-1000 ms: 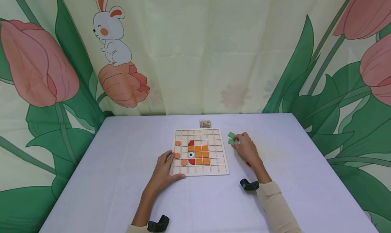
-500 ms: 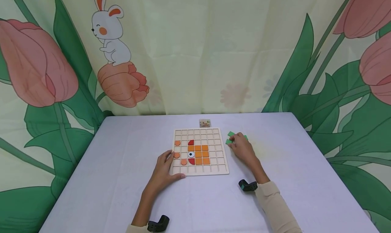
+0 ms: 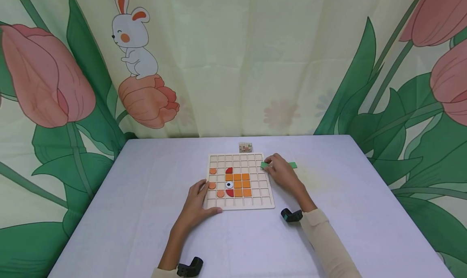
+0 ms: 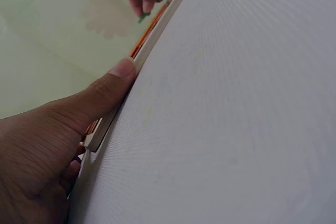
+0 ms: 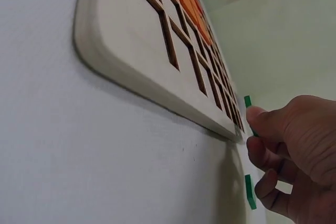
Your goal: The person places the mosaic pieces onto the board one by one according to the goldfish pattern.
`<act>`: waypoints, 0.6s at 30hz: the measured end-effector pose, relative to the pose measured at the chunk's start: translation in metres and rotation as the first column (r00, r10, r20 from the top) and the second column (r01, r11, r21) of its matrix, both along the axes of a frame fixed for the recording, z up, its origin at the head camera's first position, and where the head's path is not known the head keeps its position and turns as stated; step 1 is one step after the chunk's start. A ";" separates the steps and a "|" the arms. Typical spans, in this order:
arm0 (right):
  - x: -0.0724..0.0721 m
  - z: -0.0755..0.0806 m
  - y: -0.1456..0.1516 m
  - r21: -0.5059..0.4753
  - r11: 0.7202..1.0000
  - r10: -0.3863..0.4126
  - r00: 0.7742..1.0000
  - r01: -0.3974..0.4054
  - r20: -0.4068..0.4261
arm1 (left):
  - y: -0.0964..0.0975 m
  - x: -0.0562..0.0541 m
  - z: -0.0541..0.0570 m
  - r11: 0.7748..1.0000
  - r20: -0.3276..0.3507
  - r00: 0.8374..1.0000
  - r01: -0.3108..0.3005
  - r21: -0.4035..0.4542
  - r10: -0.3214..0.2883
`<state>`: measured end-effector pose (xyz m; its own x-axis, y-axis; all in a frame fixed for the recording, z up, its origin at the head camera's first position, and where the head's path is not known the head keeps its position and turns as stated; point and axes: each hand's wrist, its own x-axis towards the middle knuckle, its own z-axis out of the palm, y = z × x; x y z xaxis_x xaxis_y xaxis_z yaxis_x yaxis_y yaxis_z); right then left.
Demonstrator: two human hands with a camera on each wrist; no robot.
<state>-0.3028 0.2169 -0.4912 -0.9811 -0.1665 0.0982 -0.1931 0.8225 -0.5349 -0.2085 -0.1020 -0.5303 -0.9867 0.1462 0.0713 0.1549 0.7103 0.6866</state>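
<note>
A light wooden grid board (image 3: pixel 248 208) lies on the white table. Square orange tiles (image 3: pixel 238 184), a round eye tile (image 3: pixel 229 184), red quarter-round tiles (image 3: pixel 229 170) and several peach discs (image 3: pixel 213 171) sit in its cells. My left hand (image 3: pixel 195 207) holds the board's near left corner, thumb along the front edge and fingers at the left side. Between thumb and fingertips, my right hand (image 3: pixel 282 172) pinches a small green tile (image 3: pixel 264 165) over the board's right edge. Another green tile (image 3: pixel 293 165) shows beyond the right hand.
A small patterned card (image 3: pixel 245 147) stands behind the board. Behind the table hangs a curtain (image 3: pixel 233 87) printed with tulips and a rabbit. Black wrist cameras (image 3: pixel 190 266) sit at both sleeves.
My right hand has moved left from the green tiles on the table to the board's right edge, carrying one green tile. My left hand has stayed at the board's corner.
</note>
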 end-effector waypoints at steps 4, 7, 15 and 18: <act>-0.009 0.001 -0.011 0.025 0.998 0.052 0.998 -0.053 0.021 | 0.000 0.001 0.000 1.000 0.001 1.000 0.000 0.003 0.000; -0.015 0.001 -0.019 0.045 0.996 0.077 0.997 -0.078 0.022 | 0.001 0.002 -0.001 1.000 0.005 1.000 0.001 0.000 -0.001; -0.025 0.002 -0.030 0.029 0.994 0.108 0.994 -0.108 0.025 | 0.000 0.002 0.000 1.000 0.005 1.000 -0.002 0.000 0.002; -0.028 0.001 -0.031 0.032 0.993 0.116 0.993 -0.116 0.008 | 0.000 0.002 0.001 1.000 0.011 1.000 0.002 -0.007 -0.002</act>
<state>-0.3308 0.1857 -0.4904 -0.9556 -0.2822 0.0850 -0.2851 0.8118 -0.5096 -0.2067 -0.1024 -0.5290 -0.9871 0.1487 0.0597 0.1490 0.7146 0.6835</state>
